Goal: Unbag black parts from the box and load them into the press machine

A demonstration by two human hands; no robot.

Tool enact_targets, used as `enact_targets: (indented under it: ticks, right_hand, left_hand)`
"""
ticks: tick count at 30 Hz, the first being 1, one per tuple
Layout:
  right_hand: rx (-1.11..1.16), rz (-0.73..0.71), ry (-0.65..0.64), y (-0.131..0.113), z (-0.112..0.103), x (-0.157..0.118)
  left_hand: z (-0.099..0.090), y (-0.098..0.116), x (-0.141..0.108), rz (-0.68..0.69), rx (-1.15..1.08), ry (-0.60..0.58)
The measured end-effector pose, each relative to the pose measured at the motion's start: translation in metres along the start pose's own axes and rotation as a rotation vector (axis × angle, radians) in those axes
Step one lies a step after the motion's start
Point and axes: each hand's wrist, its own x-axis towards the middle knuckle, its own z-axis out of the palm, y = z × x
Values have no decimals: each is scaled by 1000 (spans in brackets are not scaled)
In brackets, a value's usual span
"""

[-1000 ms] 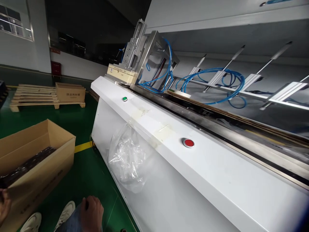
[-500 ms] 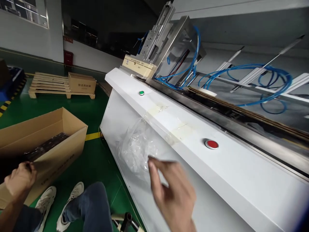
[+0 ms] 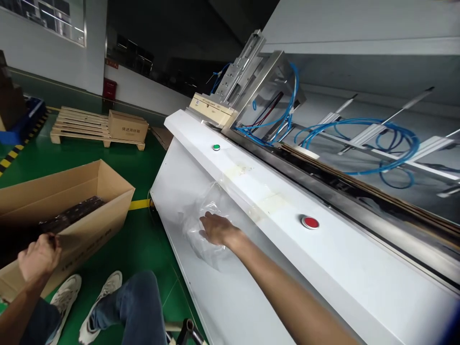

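Observation:
My right hand (image 3: 217,229) reaches to the clear plastic bag (image 3: 210,254) hanging on the front of the white machine (image 3: 201,153). Its fingers and thumb are apart, and I see nothing between them; whether they touch the plastic I cannot tell. At the lower left, my left hand (image 3: 40,258) is closed in a fist beside the near wall of a long cardboard box (image 3: 97,230). A small dark spot shows at its fingers, too small to name. Inside the box lies a dark item in shiny clear wrapping (image 3: 74,213).
A green button (image 3: 216,147) and a red button (image 3: 310,222) sit on the machine's ledge. Blue hoses (image 3: 359,125) coil behind it. A wooden pallet (image 3: 79,125) bearing a carton (image 3: 128,127) stands across the green floor. My legs (image 3: 138,309) are beside the box.
My right hand has moved forward and left from in front of the machine to the plastic bag, and its pinched fingers have opened. My left hand stays closed by the box.

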Motion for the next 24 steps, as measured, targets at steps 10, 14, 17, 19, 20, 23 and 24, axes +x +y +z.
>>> enact_targets:
  ticks: [10,14,17,19,20,23,24]
  right_hand:
    - [86,-160,129,7,7,13]
    - [183,-247,220,21,2,4]
    - [227,-238,277,33,-6,-8]
    - [203,-220,384,36,-9,-24]
    - [179,-218,482,34,-9,-35]
    - [148,-283,944,16,9,-74]
    - [174,-339,1112,4,23,-87]
  left_hand:
    - [-14,4,-3,27,27,29]
    - [-16,4,-3,23,24,80]
    - [-18,4,-3,19,12,76]
    - [-21,5,-4,16,-1,77]
    - [-24,6,-4,17,-9,79]
    - [-33,10,-6,19,-26,48]
    - [-36,11,-6,19,-28,28]
